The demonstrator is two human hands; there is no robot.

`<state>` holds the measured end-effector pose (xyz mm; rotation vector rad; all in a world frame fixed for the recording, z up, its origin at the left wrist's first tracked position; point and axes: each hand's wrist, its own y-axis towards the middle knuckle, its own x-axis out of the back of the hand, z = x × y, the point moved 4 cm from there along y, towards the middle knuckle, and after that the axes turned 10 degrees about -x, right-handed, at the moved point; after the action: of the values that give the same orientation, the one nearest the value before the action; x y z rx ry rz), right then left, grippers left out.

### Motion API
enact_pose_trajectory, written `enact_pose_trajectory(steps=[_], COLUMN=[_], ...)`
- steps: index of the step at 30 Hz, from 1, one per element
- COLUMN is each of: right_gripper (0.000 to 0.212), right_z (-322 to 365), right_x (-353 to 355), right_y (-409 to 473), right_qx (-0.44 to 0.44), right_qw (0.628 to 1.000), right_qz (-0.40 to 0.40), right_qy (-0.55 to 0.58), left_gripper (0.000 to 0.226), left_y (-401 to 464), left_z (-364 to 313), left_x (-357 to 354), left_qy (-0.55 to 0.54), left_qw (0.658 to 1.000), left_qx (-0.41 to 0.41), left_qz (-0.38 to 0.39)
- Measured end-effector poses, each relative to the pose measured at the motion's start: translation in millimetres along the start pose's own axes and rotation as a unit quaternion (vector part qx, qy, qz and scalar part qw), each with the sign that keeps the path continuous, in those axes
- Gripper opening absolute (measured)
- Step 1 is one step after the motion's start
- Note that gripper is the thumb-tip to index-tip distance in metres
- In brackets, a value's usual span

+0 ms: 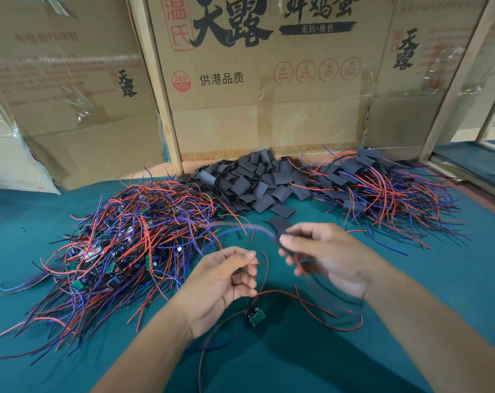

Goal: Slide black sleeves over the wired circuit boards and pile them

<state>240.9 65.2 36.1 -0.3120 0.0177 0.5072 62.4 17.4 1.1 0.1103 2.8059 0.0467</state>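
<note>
Left hand (226, 282) pinches wires; circuit board (257, 317) dangles below it. Right hand (323, 256) grips black sleeve (280, 239) (blurred). Advice: bunch wire ends, thread sleeve straight down.

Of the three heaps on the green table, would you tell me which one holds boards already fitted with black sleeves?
The right-hand heap: black sleeves sit among its wires. The left heap shows bare green boards; the middle one is sleeves alone.
</note>
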Motion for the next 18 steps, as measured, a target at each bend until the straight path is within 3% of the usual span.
enact_pose_trajectory(steps=[4, 7, 9, 11, 13, 18], right_gripper=[0.006, 0.012, 0.02, 0.035, 0.042, 0.044], right_z=[51, 91, 119, 137, 140, 132], right_x=[59, 126, 170, 205, 227, 241], right_y=[23, 55, 74, 90, 109, 125], right_qx=[0.038, 0.062, 0.087, 0.068, 0.011, -0.074], right_qw=[0.991, 0.946, 0.885, 0.796, 0.744, 0.619], right_qz=[-0.126, -0.295, -0.41, -0.488, -0.502, -0.575], right_qy=[-0.024, -0.117, -0.205, -0.351, -0.441, -0.53], left_gripper=[0.013, 0.014, 0.014, 0.013, 0.012, 0.012], left_y=[1, 1, 2, 2, 3, 4], left_z=[1, 1, 2, 3, 3, 3], left_x=[5, 6, 7, 9, 10, 15], left_qy=[0.01, 0.012, 0.012, 0.012, 0.012, 0.011], left_qw=[1.0, 1.0, 1.0, 1.0, 1.0, 1.0], left_qx=[-0.003, -0.004, -0.007, -0.008, -0.012, -0.012], left_qz=[-0.021, -0.016, -0.014, -0.012, -0.01, -0.02])
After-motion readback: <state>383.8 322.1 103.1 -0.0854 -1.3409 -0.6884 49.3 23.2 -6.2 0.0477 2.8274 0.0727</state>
